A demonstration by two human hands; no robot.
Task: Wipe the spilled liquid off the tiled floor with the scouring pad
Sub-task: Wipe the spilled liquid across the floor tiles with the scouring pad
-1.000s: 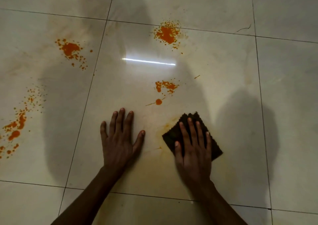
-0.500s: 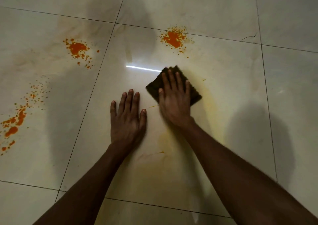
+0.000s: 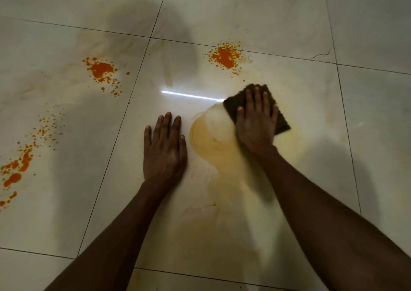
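Note:
My right hand (image 3: 255, 123) presses flat on a dark scouring pad (image 3: 281, 123) on the pale tiled floor (image 3: 367, 135). A yellow smear (image 3: 209, 139) curves left of and below the pad. My left hand (image 3: 163, 150) lies flat on the tile with fingers spread, holding nothing, just left of the smear. An orange splatter (image 3: 224, 57) sits beyond the pad. Another orange splatter (image 3: 102, 70) lies to the far left, and a trail of orange drops (image 3: 20, 164) runs along the left edge.
Dark grout lines (image 3: 124, 117) cross the floor. A bright strip of reflected light (image 3: 191, 96) lies between the hands. A hairline crack (image 3: 320, 55) marks the tile at the upper right. Shadows fall over the tiles around the arms.
My right hand pushed the pad forward over the small orange spots, then to the right. Those spots are gone, leaving a yellow smear. My left hand stayed planted.

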